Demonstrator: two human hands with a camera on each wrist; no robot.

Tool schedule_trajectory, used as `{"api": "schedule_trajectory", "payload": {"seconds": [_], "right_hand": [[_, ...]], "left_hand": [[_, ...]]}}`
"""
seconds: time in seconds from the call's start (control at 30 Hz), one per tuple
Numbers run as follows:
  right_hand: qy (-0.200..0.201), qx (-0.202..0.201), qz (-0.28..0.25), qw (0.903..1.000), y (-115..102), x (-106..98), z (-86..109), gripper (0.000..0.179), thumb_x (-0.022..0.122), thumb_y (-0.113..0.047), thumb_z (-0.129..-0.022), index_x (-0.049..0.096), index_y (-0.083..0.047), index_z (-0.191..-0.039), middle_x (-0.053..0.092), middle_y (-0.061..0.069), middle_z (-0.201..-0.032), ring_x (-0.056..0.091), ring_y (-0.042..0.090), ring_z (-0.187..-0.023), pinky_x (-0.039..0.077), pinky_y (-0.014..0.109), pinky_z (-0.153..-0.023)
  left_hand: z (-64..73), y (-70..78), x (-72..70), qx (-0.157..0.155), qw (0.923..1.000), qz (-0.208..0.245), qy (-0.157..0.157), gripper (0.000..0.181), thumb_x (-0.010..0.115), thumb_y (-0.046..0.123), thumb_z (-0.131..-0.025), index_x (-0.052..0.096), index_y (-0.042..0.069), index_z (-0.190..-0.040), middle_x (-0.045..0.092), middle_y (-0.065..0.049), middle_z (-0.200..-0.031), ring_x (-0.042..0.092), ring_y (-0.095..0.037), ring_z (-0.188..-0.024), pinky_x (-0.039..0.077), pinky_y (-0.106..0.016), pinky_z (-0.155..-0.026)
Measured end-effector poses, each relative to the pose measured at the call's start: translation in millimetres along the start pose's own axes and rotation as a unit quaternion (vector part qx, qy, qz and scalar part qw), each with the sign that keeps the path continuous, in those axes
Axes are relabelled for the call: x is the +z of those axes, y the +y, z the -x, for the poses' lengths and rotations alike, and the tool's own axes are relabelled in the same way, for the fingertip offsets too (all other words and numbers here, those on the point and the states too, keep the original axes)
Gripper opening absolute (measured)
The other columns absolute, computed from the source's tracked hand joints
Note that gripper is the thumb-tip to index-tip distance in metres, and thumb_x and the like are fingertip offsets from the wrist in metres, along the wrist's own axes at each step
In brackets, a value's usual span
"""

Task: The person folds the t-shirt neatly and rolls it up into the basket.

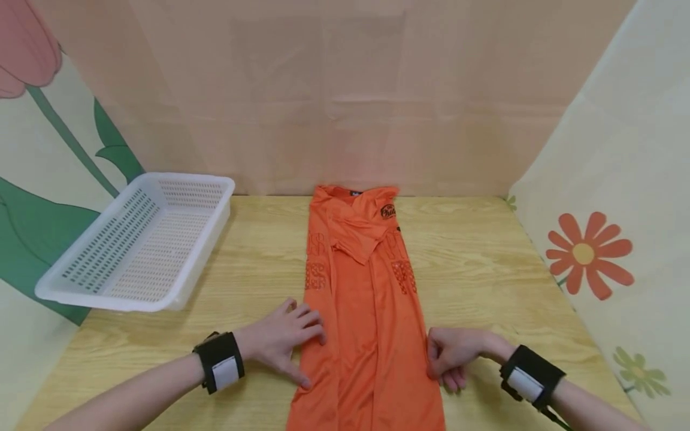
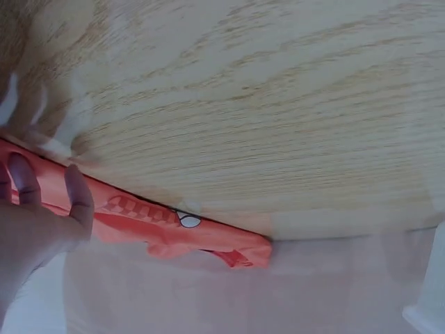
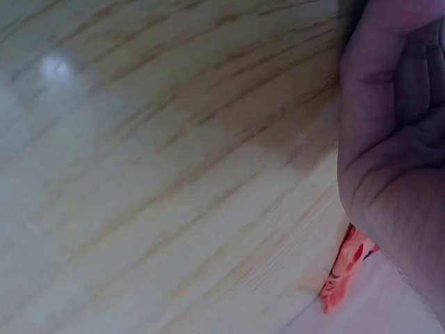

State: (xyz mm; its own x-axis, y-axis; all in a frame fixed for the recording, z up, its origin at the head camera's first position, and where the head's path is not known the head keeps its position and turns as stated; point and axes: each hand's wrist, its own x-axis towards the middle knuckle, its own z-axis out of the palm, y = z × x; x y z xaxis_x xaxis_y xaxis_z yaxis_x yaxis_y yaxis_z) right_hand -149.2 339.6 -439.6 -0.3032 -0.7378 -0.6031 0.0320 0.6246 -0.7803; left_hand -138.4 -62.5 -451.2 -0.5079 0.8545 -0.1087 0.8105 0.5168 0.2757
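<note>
An orange jersey (image 1: 358,311) lies lengthwise on the table, its sides folded inward into a long strip. Its collar is at the far end, and one sleeve lies as a pointed flap over the upper middle. My left hand (image 1: 283,338) is at the left edge, fingers spread and lightly bent, with fingertips and thumb on the fabric. Across from it, my right hand (image 1: 455,353) has curled fingers and pinches the right edge between thumb and forefinger. In the right wrist view that hand (image 3: 396,132) hides most of the jersey (image 3: 341,278); the pinched cloth is out of sight.
A white plastic basket (image 1: 207,257) with slotted walls stands at the back left of the wooden table (image 1: 485,257). Behind the table hangs a pinkish cloth backdrop (image 1: 345,120). Flower-printed panels (image 1: 604,155) flank both sides. Each wrist wears a black strap (image 1: 218,362).
</note>
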Motion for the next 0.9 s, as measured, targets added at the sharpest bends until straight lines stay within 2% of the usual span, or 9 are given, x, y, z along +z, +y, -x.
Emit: {"api": "schedule_trajectory", "payload": {"seconds": [0.2,0.27,0.33,0.4,0.5,0.6,0.7,0.77,0.9], "right_hand": [[-0.001,0.037,0.026,0.999,6,-5,4.9,0.025,0.069,-0.011,-0.09,0.073,0.005,-0.07,0.067,0.031,-0.062,0.061,0.005,-0.042,0.054,0.032,-0.045],[-0.004,0.042,0.022,0.9989,6,-7,6.4,0.025,0.069,-0.01,-0.089,0.073,0.006,-0.071,0.068,0.025,-0.059,0.061,0.004,-0.042,0.053,0.029,-0.044],[0.001,0.027,0.026,0.9993,6,-8,7.1,0.027,0.07,-0.012,-0.089,0.071,0.007,-0.07,0.066,0.013,-0.053,0.056,0.001,-0.041,0.048,0.021,-0.041],[0.01,-0.003,0.038,0.9992,5,-8,7.8,0.029,0.073,-0.015,-0.088,0.067,0.007,-0.069,0.06,-0.003,-0.051,0.049,-0.005,-0.041,0.04,0.014,-0.04],[0.02,-0.068,0.084,0.9939,-1,-5,8.9,0.026,0.077,-0.019,-0.086,0.065,0.0,-0.073,0.052,-0.016,-0.06,0.044,-0.009,-0.049,0.035,0.012,-0.046],[0.007,-0.11,0.115,0.9872,-9,1,8.1,0.013,0.079,-0.019,-0.085,0.071,-0.009,-0.084,0.059,-0.012,-0.068,0.048,-0.011,-0.058,0.041,0.013,-0.053],[-0.002,-0.151,0.153,0.9766,-11,4,6.8,0.012,0.076,-0.007,-0.082,0.072,-0.01,-0.092,0.064,-0.001,-0.071,0.049,-0.012,-0.064,0.044,0.013,-0.056],[0.001,-0.157,0.167,0.9734,-9,4,7.7,0.018,0.074,0.001,-0.078,0.071,-0.009,-0.092,0.062,0.002,-0.069,0.047,-0.012,-0.063,0.042,0.012,-0.055],[0.006,-0.122,0.162,0.9792,-5,5,12.0,0.027,0.071,0.011,-0.068,0.069,-0.007,-0.088,0.056,-0.004,-0.067,0.044,-0.01,-0.059,0.039,0.013,-0.053]], "left_hand": [[2.2,2.3,-0.7,0.003,0.9996,-0.028,0.001,0.073,0.065,0.084,-0.071,0.053,0.032,-0.121,0.049,0.009,-0.125,0.041,-0.012,-0.111,0.032,-0.047,-0.099],[3.3,5.3,-0.6,0.004,0.9993,-0.036,0.006,0.07,0.063,0.083,-0.074,0.053,0.032,-0.121,0.049,0.008,-0.125,0.041,-0.012,-0.111,0.032,-0.046,-0.099],[4.4,10.0,-1.1,0.02,0.9991,-0.036,0.013,0.061,0.062,0.077,-0.08,0.054,0.032,-0.12,0.05,0.009,-0.124,0.043,-0.012,-0.113,0.034,-0.046,-0.102],[4.8,15.8,-3.0,0.057,0.9979,-0.023,0.018,0.047,0.064,0.065,-0.085,0.057,0.032,-0.117,0.054,0.011,-0.121,0.045,-0.01,-0.113,0.038,-0.04,-0.103],[3.5,26.2,-7.5,0.152,0.9884,0.011,-0.007,0.024,0.069,0.042,-0.088,0.065,0.03,-0.108,0.061,0.015,-0.112,0.051,-0.004,-0.107,0.04,-0.02,-0.098],[2.4,34.3,-11.8,0.225,0.9714,0.036,-0.068,0.022,0.071,0.02,-0.082,0.073,0.027,-0.102,0.065,0.015,-0.105,0.054,-0.001,-0.1,0.035,-0.005,-0.089],[2.7,37.0,-13.3,0.241,0.9633,0.037,-0.112,0.039,0.071,0.009,-0.073,0.074,0.026,-0.108,0.065,0.013,-0.108,0.052,0.0,-0.097,0.03,-0.001,-0.085],[3.6,37.0,-13.4,0.237,0.9638,0.024,-0.121,0.045,0.074,0.011,-0.07,0.073,0.03,-0.111,0.063,0.014,-0.11,0.05,0.0,-0.097,0.03,-0.004,-0.085],[6.9,38.7,-12.1,0.228,0.9664,0.001,-0.118,0.034,0.078,0.043,-0.081,0.07,0.039,-0.114,0.059,0.017,-0.113,0.046,-0.001,-0.101,0.032,-0.012,-0.087]]}}
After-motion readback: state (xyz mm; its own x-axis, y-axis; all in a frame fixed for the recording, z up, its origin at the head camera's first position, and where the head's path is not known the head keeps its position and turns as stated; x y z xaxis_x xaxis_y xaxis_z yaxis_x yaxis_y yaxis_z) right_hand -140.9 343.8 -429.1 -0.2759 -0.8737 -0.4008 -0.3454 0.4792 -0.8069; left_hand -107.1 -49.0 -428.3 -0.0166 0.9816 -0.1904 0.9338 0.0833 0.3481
